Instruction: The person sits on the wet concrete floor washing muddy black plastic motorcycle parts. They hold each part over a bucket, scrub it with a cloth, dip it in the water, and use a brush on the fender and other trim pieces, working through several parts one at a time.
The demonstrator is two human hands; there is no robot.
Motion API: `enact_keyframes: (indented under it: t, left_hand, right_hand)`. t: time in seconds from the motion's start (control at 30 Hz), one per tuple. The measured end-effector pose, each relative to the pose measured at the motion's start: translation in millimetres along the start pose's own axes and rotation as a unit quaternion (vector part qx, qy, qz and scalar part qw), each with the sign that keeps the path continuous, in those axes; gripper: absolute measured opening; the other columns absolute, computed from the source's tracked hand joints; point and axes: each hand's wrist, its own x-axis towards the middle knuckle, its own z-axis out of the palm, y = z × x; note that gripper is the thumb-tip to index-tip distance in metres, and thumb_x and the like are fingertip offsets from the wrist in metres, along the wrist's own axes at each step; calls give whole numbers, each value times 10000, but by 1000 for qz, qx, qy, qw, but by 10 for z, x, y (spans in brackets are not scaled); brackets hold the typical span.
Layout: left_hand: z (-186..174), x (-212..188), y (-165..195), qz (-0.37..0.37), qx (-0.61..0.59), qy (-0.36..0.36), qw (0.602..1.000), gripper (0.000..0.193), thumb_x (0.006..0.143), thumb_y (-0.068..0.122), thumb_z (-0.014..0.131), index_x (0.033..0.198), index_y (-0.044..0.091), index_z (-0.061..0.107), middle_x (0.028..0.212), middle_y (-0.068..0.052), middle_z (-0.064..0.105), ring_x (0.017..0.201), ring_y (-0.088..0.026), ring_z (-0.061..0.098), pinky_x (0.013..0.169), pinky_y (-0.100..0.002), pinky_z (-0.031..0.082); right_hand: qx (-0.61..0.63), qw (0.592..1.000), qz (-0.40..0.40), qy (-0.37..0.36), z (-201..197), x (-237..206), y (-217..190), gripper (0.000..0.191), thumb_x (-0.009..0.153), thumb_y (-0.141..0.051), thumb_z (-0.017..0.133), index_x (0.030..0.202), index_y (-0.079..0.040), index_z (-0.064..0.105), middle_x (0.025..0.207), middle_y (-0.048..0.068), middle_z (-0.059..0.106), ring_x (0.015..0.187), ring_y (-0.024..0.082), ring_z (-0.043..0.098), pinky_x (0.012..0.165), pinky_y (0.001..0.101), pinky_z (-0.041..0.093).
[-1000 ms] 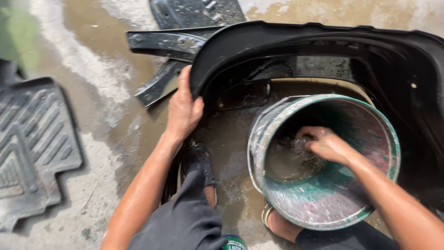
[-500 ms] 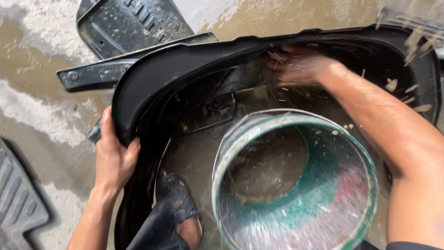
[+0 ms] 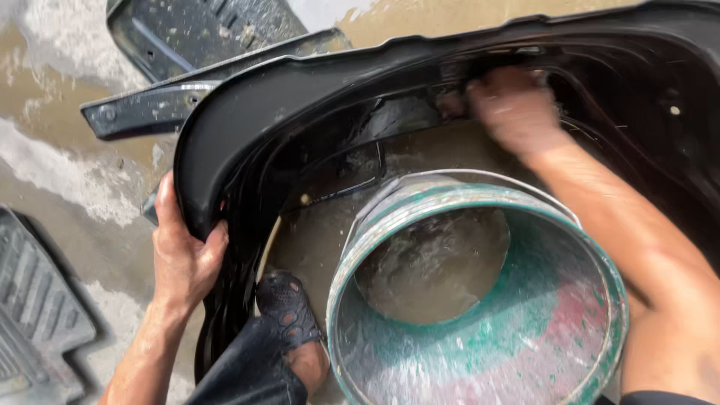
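A large curved black plastic car panel [image 3: 315, 112] stands on wet ground, arching over a green bucket [image 3: 480, 300] of soapy water. My left hand [image 3: 184, 251] grips the panel's lower left edge. Blurred with motion, my right hand [image 3: 514, 109] presses against the inside of the panel near its top; I cannot tell whether it holds a cloth or sponge. My foot in a black perforated shoe [image 3: 289, 307] rests just left of the bucket.
A grey ribbed rubber floor mat [image 3: 37, 315] lies at the lower left. Other black plastic panels [image 3: 202, 34] lie at the top left. The muddy concrete ground [image 3: 75, 165] is wet with patches of foam.
My right hand came out of the bucket and went up to the inside of the panel, flinging water. My left hand slid down the panel's edge. The view moved closer.
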Motion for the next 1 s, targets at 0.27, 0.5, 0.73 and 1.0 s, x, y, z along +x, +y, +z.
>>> enact_keyframes:
  t: [0.27,0.5,0.73,1.0]
  left_hand:
    - [20,-1,24,-12,4,3,1000,825,886,0,668,1609,79,279,1319,-244,672,1179,-359,701,1004,-417,528]
    - [8,63,48,-77,46,-6,996,756,925,5,640,1602,95,315,1200,-227,711,1081,-359,729,905,-409,551]
    - [118,-188,239,14,22,32,999,685,948,-48,616,1533,73,281,1244,-263,679,1161,-410,722,976,-444,553]
    - [88,-119,162,-101,-12,18,995,797,867,-20,609,1583,104,282,1207,-254,692,1005,-407,733,859,-461,552]
  right_hand:
    - [-312,899,-287,105,-294,-223,209,584,869,-254,579,1450,-309,558,1438,25,548,1291,233,540,972,496,531]
    - [-402,888,-193,-112,-1116,-580,594,163,846,-248,616,952,-180,719,1103,29,646,1073,218,602,901,387,492]
    - [-510,818,-267,-18,-1866,-927,563,396,927,-298,623,1286,-162,721,1401,61,572,1426,221,466,1181,548,378]
    - [-504,827,-192,-160,-1375,-1926,523,339,796,-318,612,1101,-193,688,1179,70,638,1254,257,544,1156,528,404]
